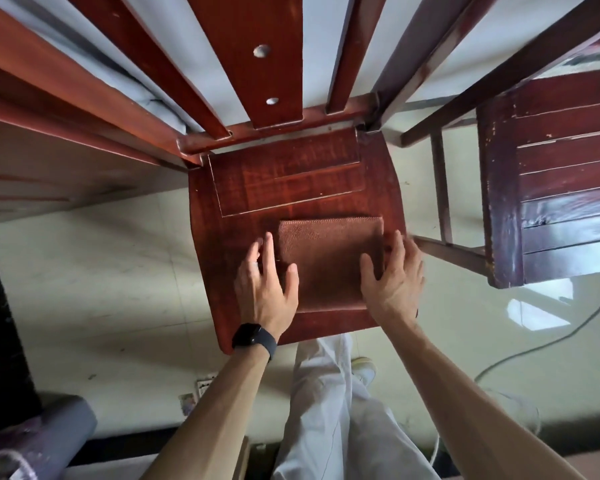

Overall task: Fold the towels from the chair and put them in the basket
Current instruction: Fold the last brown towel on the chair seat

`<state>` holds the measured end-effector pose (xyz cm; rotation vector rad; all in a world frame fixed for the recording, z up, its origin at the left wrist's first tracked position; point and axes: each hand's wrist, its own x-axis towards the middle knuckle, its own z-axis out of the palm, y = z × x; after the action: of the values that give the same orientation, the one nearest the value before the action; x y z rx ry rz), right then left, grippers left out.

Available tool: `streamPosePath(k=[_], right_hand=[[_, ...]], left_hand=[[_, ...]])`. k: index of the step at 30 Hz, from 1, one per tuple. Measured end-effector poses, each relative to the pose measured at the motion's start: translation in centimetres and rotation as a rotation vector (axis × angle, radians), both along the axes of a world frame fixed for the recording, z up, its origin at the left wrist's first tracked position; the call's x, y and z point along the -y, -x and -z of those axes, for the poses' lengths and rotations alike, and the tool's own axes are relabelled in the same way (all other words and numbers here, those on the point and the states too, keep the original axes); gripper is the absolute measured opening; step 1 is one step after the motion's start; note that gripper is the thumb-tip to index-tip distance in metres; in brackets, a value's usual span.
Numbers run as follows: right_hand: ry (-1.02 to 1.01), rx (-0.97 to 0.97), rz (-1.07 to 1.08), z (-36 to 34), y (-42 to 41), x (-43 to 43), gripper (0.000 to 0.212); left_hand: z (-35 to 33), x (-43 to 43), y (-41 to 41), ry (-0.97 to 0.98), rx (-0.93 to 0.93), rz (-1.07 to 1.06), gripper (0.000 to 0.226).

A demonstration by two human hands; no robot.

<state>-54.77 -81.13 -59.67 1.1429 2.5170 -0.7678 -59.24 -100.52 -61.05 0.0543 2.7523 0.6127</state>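
Note:
A brown towel [328,261], folded into a neat rectangle, lies flat on the front half of the red wooden chair seat [284,181]. My left hand [265,289], with a black watch on its wrist, rests at the towel's left edge with fingers spread, the thumb on the cloth. At the towel's right edge is my right hand [394,278], fingers apart, its thumb pressing on the cloth. Neither hand has the towel lifted. No basket is in view.
The chair's slatted back [278,64] rises beyond the seat. A second dark wooden chair [548,181] stands at the right, a wooden bed frame [49,109] at the left. A cable [534,348] runs over the pale tiled floor. My white-trousered leg [329,410] is below the seat.

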Motion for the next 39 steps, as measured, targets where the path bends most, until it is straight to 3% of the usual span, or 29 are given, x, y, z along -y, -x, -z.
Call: streamPosePath(k=[3, 5, 9, 11, 17, 20, 23, 26, 35, 39], right_hand=[[0.287, 0.057, 0.301, -0.9, 0.8, -1.0, 0.042], [0.383, 0.135, 0.4, -1.0, 1.3, -1.7, 0.035], [0.534, 0.264, 0.365, -1.2, 2.2, -3.1, 0.041], [0.596, 0.28, 0.33, -1.4, 2.5, -4.0, 0.034], [0.805, 0.104, 0.383, -3.4, 1.1, -6.1, 0.016], [1.048, 0.065, 0.5, -5.4, -0.9, -7.5, 0.02], [1.257, 0.087, 0.563, -8.6, -3.6, -9.6, 0.038], [1.374, 0.063, 0.582, -13.0, -6.7, -12.4, 0.042], [1.222, -0.339, 0.673, -32.4, -16.7, -27.6, 0.038], [1.103, -0.624, 0.686, -42.8, -22.9, -35.2, 0.045]], left_hand=[[-1.2, -0.8, 1.0, -0.273, 0.226, -0.4, 0.046], [-1.4, -0.9, 1.9, -0.336, 0.387, -0.529, 0.042], [-1.0, -0.5, 3.9, -0.4, 0.575, -0.589, 0.039], [-1.2, -0.1, 4.7, -0.44, 0.694, -0.574, 0.036], [-4.7, 0.2, 5.3, -0.723, 0.824, -0.653, 0.031], [-7.6, -0.4, 4.5, -0.767, 0.936, -0.594, 0.023], [-10.3, -1.7, 2.8, -0.784, 1.061, -0.565, 0.026], [-13.6, -4.7, 1.0, -0.802, 1.101, -0.531, 0.033], [-31.2, -24.6, -1.5, -0.827, 1.071, -0.135, 0.042], [-42.1, -36.4, -3.6, -0.863, 1.024, 0.152, 0.025]])
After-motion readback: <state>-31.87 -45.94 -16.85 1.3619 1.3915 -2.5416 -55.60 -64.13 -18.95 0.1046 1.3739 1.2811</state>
